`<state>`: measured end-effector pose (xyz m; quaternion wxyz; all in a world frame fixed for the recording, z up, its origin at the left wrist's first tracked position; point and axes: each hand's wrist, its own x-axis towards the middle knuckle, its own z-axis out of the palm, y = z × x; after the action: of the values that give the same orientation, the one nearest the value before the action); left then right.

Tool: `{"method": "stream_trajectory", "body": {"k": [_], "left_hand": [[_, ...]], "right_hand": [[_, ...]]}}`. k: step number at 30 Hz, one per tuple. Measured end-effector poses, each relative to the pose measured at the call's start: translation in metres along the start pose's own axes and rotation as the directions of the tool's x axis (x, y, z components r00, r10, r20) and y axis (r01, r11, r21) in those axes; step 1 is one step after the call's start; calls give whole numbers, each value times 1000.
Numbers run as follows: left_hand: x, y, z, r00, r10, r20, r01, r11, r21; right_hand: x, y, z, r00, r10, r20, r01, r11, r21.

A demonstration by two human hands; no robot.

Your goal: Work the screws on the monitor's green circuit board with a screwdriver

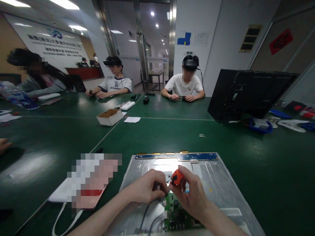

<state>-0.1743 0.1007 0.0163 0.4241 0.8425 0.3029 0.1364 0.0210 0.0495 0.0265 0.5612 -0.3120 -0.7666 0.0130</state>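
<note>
A silver metal display panel [216,183] lies flat on the green table in front of me, with a blue strip board [177,156] along its far edge. A small green circuit board [176,214] sits on the panel near me, with grey cables [147,216] running from it. My right hand [194,196] is closed round the orange-and-black handle of a screwdriver [176,177], held upright over the green board. My left hand [147,188] is curled, its fingertips pinched at the screwdriver's shaft just above the board.
A phone on a white pad [86,190] with a white cable lies left of the panel. Farther off are an open cardboard box [110,117], a white paper [132,120] and a black monitor shell [246,95]. Three people sit across the green table [159,134].
</note>
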Motion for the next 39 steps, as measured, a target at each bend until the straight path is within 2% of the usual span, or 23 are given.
{"method": "stream_trajectory", "body": {"k": [4,9,19,30,36,39], "left_hand": [[1,-1,0,999,34,13,-34,999,-1],[1,0,0,1000,15,-3,-15,1000,-25],[3,-1,-4,999,15,44,-12,998,-61],[3,0,-6,998,31,50,-28,998,-58],[2,-1,-6,997,38,65,-35,998,-45],[2,0,-6,997,47,58,-45,998,-39]], "right_hand": [[-3,2,3,1000,-18,-21,18,1000,-7],[-5,3,6,999,-17,-47,16,1000,-22],[1,-1,-4,997,-22,78,19,999,48],[-2,2,1,999,-9,38,10,1000,-22],[-1,1,-5,995,6,102,-6,1000,1],[-2,1,-5,995,2,95,-3,1000,14]]}}
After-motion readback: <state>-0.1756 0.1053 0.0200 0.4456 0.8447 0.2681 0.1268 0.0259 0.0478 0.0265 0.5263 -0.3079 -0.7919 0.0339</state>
